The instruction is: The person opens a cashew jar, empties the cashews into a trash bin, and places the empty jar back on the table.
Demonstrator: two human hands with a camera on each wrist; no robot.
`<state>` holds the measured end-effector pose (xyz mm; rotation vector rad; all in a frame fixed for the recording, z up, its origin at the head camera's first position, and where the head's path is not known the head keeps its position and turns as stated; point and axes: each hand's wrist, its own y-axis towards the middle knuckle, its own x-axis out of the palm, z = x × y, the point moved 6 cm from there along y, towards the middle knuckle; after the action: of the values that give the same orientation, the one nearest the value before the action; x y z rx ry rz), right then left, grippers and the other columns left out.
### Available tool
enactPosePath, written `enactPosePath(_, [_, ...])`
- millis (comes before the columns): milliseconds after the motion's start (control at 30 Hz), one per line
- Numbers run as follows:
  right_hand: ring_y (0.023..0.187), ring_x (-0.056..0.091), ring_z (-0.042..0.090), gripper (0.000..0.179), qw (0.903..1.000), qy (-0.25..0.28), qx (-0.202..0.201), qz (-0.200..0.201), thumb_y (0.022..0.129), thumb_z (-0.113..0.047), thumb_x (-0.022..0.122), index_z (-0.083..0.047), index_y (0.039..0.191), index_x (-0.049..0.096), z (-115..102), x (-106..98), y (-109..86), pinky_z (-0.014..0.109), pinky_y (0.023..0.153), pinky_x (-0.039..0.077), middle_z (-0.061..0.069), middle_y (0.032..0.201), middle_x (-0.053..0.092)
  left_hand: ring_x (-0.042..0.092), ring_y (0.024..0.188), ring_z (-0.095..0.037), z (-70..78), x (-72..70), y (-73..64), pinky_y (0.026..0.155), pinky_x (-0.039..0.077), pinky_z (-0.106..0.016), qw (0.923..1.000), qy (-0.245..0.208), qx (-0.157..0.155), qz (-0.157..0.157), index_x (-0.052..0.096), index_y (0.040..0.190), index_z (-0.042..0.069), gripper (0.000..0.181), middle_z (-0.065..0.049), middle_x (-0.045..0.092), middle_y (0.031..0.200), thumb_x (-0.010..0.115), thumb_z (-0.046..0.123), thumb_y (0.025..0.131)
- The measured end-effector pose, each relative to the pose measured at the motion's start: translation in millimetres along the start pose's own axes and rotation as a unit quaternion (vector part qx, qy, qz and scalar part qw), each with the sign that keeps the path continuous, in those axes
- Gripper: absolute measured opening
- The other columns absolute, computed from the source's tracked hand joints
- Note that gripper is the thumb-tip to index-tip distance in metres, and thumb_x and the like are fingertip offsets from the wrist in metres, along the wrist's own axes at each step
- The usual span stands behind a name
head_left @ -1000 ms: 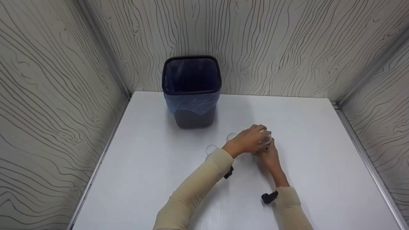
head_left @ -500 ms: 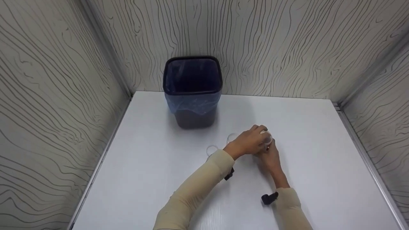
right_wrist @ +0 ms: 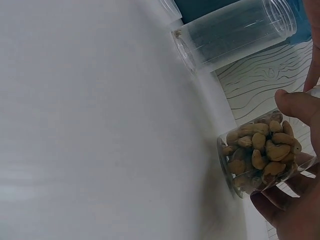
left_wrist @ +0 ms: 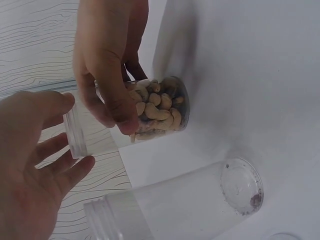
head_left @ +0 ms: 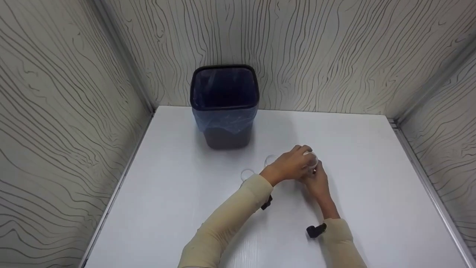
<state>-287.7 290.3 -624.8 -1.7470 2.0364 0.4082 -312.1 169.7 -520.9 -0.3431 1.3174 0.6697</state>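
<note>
Rightward by a slight amount in the head view since 0.5 s ago, the right hand (head_left: 317,182) has shifted along with its wrist, and the top of the clear jar (left_wrist: 102,140) has gone with it, while the left hand (head_left: 292,164) sits almost where it was. For the work at the jar's top, so small a shift, with neither grip given up, suggests a step in progress rather than a finished one. The jar stays between the 2 hands, right of the bin and nearer the person, its lower part packed with cashew-like nuts (left_wrist: 161,107); its base is at or just above the table (head_left: 186,193), and contact cannot be told. The right hand is wrapped round the body, thumb on 1 side and fingers on the other. The left hand clasps the mouth end with spread, bent fingers, round what looks like a clear lid; whether it is loose or tight cannot be told. Just to the left stands a second clear jar (left_wrist: 170,205), upright, uncovered, with dark specks at its bottom. Beyond the left sleeve (head_left: 227,223) lies a clear round piece (head_left: 247,174), perhaps a lid. Farther back, the bin (head_left: 227,138) stands near the patterned wall (head_left: 297,56), its blue liner (head_left: 225,120) folded over the outside.
</note>
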Motion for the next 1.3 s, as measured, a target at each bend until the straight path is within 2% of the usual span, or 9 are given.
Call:
enactPosePath(100, [0.136,0.053,0.039,0.072,1.0000,0.001,-0.008,0.003,0.101,-0.015,0.064,-0.002,0.163,0.030,-2.7,-2.8,0.9,0.049,0.109,0.050,0.023,0.159,0.048,0.055,0.141,-0.018,0.4,-3.6,0.2,0.104,0.056,-0.021,1.0000,0.003,0.002,0.006,0.066,0.136,0.022,0.028,-0.002,0.053,0.154,0.062,0.030,0.110])
enactPosePath(233, [0.149,0.044,0.042,0.070,0.9994,0.005,-0.032,0.008,0.102,-0.013,0.063,0.003,0.161,0.031,-7.7,-6.7,1.9,0.056,0.122,0.039,0.026,0.163,0.043,0.055,0.140,-0.018,1.7,-8.6,-0.2,0.102,0.057,-0.022,0.9998,0.011,0.005,0.016,0.067,0.135,0.022,0.027,-0.001,0.053,0.153,0.062,0.030,0.110])
enactPosePath(367, [0.154,0.039,0.043,0.067,0.9990,0.006,-0.044,0.005,0.103,-0.014,0.063,0.003,0.160,0.031,-11.2,-9.4,1.8,0.058,0.126,0.035,0.026,0.165,0.040,0.055,0.140,-0.017,2.0,-10.9,-0.6,0.100,0.058,-0.020,0.9997,0.015,0.007,0.019,0.067,0.134,0.022,0.026,0.000,0.053,0.153,0.063,0.029,0.109])
enactPosePath(600, [0.135,0.051,0.037,0.069,0.9988,0.014,-0.047,-0.003,0.102,-0.014,0.064,-0.002,0.162,0.030,-19.4,-11.9,-0.4,0.054,0.112,0.045,0.021,0.157,0.047,0.056,0.138,-0.017,2.2,-20.2,-4.3,0.098,0.059,-0.021,0.9992,0.017,0.013,0.034,0.065,0.137,0.021,0.029,-0.002,0.054,0.153,0.064,0.028,0.108])
enactPosePath(733, [0.124,0.052,0.027,0.069,0.9985,0.009,-0.054,-0.007,0.103,-0.014,0.063,-0.005,0.163,0.030,-26.6,-13.9,-0.9,0.043,0.105,0.047,0.017,0.149,0.051,0.057,0.136,-0.018,1.2,-26.9,-6.6,0.099,0.058,-0.020,0.9981,0.029,0.024,0.049,0.063,0.140,0.020,0.032,-0.003,0.055,0.151,0.062,0.028,0.109])
enactPosePath(867, [0.109,0.058,0.018,0.070,0.9976,0.019,-0.065,-0.015,0.101,-0.009,0.063,-0.007,0.163,0.031,-35.6,-16.4,-0.5,0.027,0.090,0.054,0.015,0.135,0.056,0.059,0.133,-0.017,-0.8,-34.3,-8.1,0.100,0.058,-0.020,0.9961,0.041,0.038,0.068,0.061,0.142,0.019,0.034,-0.004,0.057,0.149,0.061,0.029,0.109])
enactPosePath(1000, [0.094,0.066,0.013,0.072,0.9956,0.043,-0.079,-0.025,0.099,-0.004,0.062,-0.009,0.163,0.031,-43.9,-17.5,0.9,0.021,0.078,0.058,0.016,0.124,0.060,0.061,0.128,-0.018,-2.8,-42.9,-9.0,0.099,0.058,-0.023,0.9938,0.047,0.051,0.087,0.059,0.146,0.017,0.041,-0.005,0.058,0.146,0.063,0.030,0.107])
enactPosePath(1100, [0.091,0.068,0.013,0.070,0.9945,0.046,-0.089,-0.028,0.100,-0.006,0.063,-0.010,0.163,0.031,-49.0,-17.8,1.8,0.022,0.076,0.059,0.015,0.122,0.063,0.061,0.127,-0.019,-4.8,-48.5,-10.6,0.101,0.057,-0.025,0.9928,0.041,0.059,0.096,0.058,0.149,0.016,0.047,-0.007,0.059,0.146,0.065,0.030,0.105])
enactPosePath(1300, [0.099,0.064,0.017,0.068,0.9924,0.024,-0.116,-0.032,0.101,-0.013,0.068,-0.009,0.161,0.035,-63.1,-17.1,2.9,0.022,0.078,0.058,0.014,0.124,0.060,0.059,0.133,-0.021,-10.1,-57.6,-15.0,0.107,0.054,-0.029,0.9930,0.020,0.072,0.092,0.055,0.155,0.020,0.053,-0.008,0.057,0.151,0.063,0.030,0.103])
